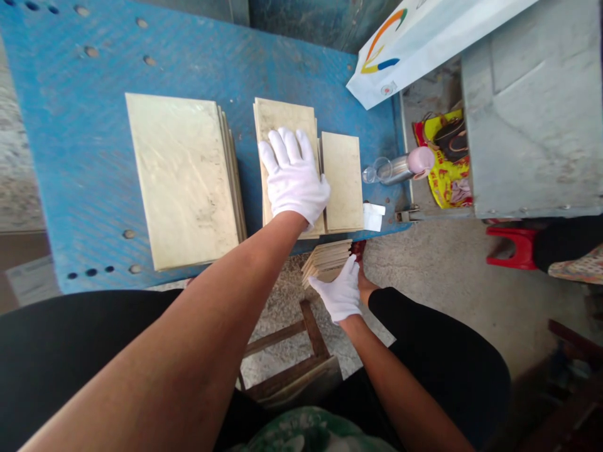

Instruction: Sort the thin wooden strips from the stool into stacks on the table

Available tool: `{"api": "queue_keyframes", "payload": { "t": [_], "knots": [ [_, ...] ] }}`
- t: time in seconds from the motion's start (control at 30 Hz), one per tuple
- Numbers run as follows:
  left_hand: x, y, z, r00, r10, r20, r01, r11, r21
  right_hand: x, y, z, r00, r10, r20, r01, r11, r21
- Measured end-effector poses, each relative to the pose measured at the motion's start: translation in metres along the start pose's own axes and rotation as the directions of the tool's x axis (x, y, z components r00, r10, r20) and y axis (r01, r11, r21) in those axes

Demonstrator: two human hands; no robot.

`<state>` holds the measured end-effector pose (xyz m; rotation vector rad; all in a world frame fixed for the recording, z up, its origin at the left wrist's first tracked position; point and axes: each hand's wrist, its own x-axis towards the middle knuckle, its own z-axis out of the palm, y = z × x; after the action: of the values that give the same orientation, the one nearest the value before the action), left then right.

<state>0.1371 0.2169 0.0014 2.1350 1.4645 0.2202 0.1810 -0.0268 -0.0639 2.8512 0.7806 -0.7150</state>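
Note:
My left hand (293, 176), in a white glove, lies flat with fingers spread on a stack of beige tiles (282, 119) in the middle of the blue table (85, 125). My right hand (340, 292), also gloved, is lower down below the table's edge, gripping the side of a small stack of narrow tiles (327, 258). A large stack of beige tiles (181, 176) sits to the left, and a narrower tile stack (343, 179) lies just right of my left hand.
A metal bottle with a pink cap (400, 167) lies at the table's right edge beside a small white box (374, 216). A white paper bag (414, 44) overhangs the far right. A grey cabinet (532, 107), red stool (511, 245) and wooden stool (301, 358) stand around.

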Motion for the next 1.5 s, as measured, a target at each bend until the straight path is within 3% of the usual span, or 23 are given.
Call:
{"api": "queue_keyframes", "payload": {
  "t": [0.17,0.33,0.7,0.8,0.9,1.1,1.2,1.27,1.37,1.5],
  "knots": [
    [0.000,-0.001,0.002,1.000,-0.005,-0.022,0.006,1.000,0.023,0.007,-0.007,0.025,0.987,0.056,-0.152,-0.052,0.998,0.034],
    [0.000,0.000,0.002,1.000,-0.006,-0.005,0.006,1.000,0.029,0.011,-0.003,0.039,0.958,-0.001,-0.288,0.029,0.995,0.091],
    [0.000,0.000,0.003,1.000,0.009,-0.030,-0.006,0.993,0.118,0.010,0.006,0.022,0.952,-0.016,-0.304,0.070,0.983,0.168],
    [0.000,-0.001,0.004,0.999,0.010,-0.045,-0.005,0.993,0.115,0.005,0.004,0.001,0.950,0.002,-0.311,0.048,0.987,0.155],
    [0.001,-0.002,0.006,0.998,0.021,-0.066,-0.015,0.996,0.092,0.002,-0.004,-0.037,0.951,0.009,-0.310,0.036,0.990,0.139],
    [0.001,-0.004,0.009,0.994,0.022,-0.105,-0.021,1.000,0.011,0.017,-0.036,-0.138,0.932,-0.056,-0.358,0.085,0.994,0.065],
    [0.002,-0.004,0.009,0.994,0.019,-0.105,-0.019,1.000,-0.006,0.040,-0.058,-0.189,0.949,-0.099,-0.298,0.105,0.994,0.005],
    [0.002,-0.004,0.009,0.994,0.020,-0.103,-0.021,1.000,-0.014,0.060,-0.074,-0.216,0.955,-0.206,-0.214,0.208,0.978,-0.013],
    [0.002,-0.004,0.008,0.994,0.019,-0.103,-0.021,0.999,-0.026,0.092,-0.100,-0.239,0.949,-0.290,-0.123,0.288,0.957,-0.033],
    [0.001,-0.005,0.006,0.994,0.021,-0.103,-0.024,0.999,-0.027,0.134,-0.131,-0.235,0.954,-0.282,-0.099,0.275,0.958,-0.078]
  ]
}}
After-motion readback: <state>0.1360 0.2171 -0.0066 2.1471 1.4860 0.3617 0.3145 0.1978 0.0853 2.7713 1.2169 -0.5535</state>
